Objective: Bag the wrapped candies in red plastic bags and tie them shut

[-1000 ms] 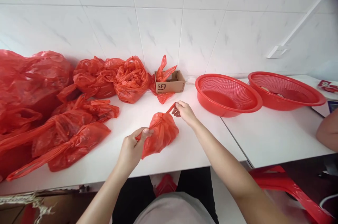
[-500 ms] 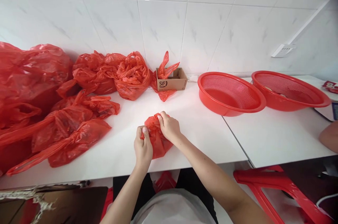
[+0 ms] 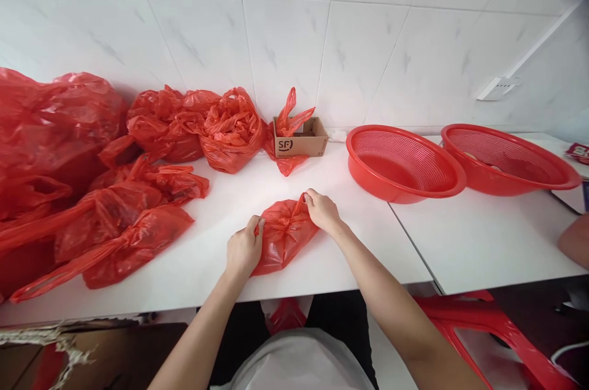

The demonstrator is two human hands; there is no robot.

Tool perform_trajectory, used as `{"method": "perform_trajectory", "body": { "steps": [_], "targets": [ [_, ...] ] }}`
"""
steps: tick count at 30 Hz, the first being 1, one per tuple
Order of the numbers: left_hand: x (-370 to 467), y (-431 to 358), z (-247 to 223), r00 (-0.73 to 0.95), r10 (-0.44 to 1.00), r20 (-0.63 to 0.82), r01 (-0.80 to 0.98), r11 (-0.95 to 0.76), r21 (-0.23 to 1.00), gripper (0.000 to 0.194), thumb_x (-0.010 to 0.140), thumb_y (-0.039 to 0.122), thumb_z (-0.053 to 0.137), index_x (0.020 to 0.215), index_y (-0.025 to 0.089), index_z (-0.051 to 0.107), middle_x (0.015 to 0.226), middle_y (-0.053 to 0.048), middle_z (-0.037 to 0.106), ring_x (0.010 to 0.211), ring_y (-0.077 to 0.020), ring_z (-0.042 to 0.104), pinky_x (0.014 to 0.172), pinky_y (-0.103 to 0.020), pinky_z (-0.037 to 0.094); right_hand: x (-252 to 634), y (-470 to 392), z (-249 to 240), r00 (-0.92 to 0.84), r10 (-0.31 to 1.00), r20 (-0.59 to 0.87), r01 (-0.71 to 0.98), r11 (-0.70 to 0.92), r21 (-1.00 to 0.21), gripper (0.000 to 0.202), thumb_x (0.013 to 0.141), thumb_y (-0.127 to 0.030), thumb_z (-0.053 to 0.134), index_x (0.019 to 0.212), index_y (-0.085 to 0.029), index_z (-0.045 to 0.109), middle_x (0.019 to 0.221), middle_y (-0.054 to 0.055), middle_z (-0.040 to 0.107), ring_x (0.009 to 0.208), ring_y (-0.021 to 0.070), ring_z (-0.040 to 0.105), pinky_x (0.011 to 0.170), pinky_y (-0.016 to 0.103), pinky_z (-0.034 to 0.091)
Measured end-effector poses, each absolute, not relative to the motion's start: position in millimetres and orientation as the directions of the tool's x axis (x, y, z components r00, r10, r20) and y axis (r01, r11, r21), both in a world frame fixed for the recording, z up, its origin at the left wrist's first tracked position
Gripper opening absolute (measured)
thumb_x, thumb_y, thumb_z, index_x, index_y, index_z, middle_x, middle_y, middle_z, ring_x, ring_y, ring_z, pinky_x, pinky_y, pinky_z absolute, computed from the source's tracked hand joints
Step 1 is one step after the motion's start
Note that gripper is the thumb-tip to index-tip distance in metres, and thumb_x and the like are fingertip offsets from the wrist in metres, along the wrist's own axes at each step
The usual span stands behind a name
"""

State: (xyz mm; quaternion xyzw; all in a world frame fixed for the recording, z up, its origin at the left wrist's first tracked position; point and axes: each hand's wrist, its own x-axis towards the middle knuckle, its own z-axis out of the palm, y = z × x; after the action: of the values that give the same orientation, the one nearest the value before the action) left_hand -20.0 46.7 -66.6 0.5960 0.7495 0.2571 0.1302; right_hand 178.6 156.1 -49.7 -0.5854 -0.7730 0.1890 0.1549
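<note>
The left hand (image 3: 243,250) pinches one side of a red bag (image 3: 281,244) between thumb and finger, and the right hand (image 3: 323,212) grips its top right end. The bag sits on the white table (image 3: 343,255), just below the middle of the frame. I can't quite tell what is in it. The bag looks thin, so a hard pull both ways could rip it where it bunches up. If a finger slips, that end could flop down. Farther back, a small box (image 3: 301,146) sits by the wall (image 3: 285,40), upper middle.
</note>
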Motion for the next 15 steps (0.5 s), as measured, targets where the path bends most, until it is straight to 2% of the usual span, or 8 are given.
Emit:
{"method": "perform_trajectory", "body": {
  "steps": [4,7,10,12,15],
  "targets": [
    [-27,56,-57,-0.249,0.956,0.155,0.861,0.145,0.487,0.034,0.099,0.043,0.03,0.089,0.025,0.058,0.058,0.002,0.056,0.054,-0.0166,0.051,0.057,-0.025,0.028,174,163,-52,-0.251,0.968,0.002,0.869,0.227,-0.439,0.03,0.1,-0.031,0.026,0.096,-0.025,0.055,0.075,0.001,0.063,0.062,0.0156,0.052,0.056,0.025,0.026],
    [-27,65,-54,-0.293,0.934,0.203,0.874,0.176,0.452,0.039,0.1,0.043,0.025,0.093,0.024,0.058,0.081,-0.002,0.066,0.064,-0.0162,0.058,0.059,-0.026,0.032,165,167,-49,-0.238,0.971,0.028,0.882,0.228,-0.413,0.03,0.101,-0.031,0.025,0.104,-0.025,0.054,0.082,0.002,0.066,0.069,0.0169,0.056,0.058,0.026,0.027],
    [-27,80,-55,-0.313,0.921,0.23,0.889,0.199,0.413,0.04,0.101,0.042,0.022,0.098,0.024,0.058,0.105,-0.005,0.067,0.087,-0.0183,0.062,0.064,-0.026,0.035,154,171,-48,-0.259,0.964,0.064,0.882,0.263,-0.391,0.029,0.101,-0.032,0.026,0.107,-0.026,0.054,0.097,0.003,0.068,0.084,0.017,0.06,0.062,0.026,0.03],
    [-29,93,-57,-0.308,0.927,0.214,0.901,0.211,0.38,0.039,0.1,0.042,0.024,0.1,0.025,0.059,0.105,-0.005,0.068,0.093,-0.0201,0.062,0.064,-0.026,0.035,147,175,-52,-0.271,0.961,0.059,0.886,0.273,-0.375,0.029,0.101,-0.032,0.027,0.107,-0.026,0.055,0.097,0.002,0.069,0.085,0.0167,0.061,0.063,0.026,0.031],
    [-32,109,-63,-0.295,0.943,0.151,0.917,0.236,0.322,0.037,0.099,0.043,0.028,0.1,0.025,0.06,0.093,-0.005,0.071,0.079,-0.0213,0.064,0.06,-0.028,0.033,141,183,-60,-0.249,0.968,0.023,0.907,0.241,-0.344,0.031,0.101,-0.033,0.027,0.105,-0.025,0.057,0.084,0.003,0.069,0.075,0.0176,0.062,0.062,0.027,0.032]
  ]
}}
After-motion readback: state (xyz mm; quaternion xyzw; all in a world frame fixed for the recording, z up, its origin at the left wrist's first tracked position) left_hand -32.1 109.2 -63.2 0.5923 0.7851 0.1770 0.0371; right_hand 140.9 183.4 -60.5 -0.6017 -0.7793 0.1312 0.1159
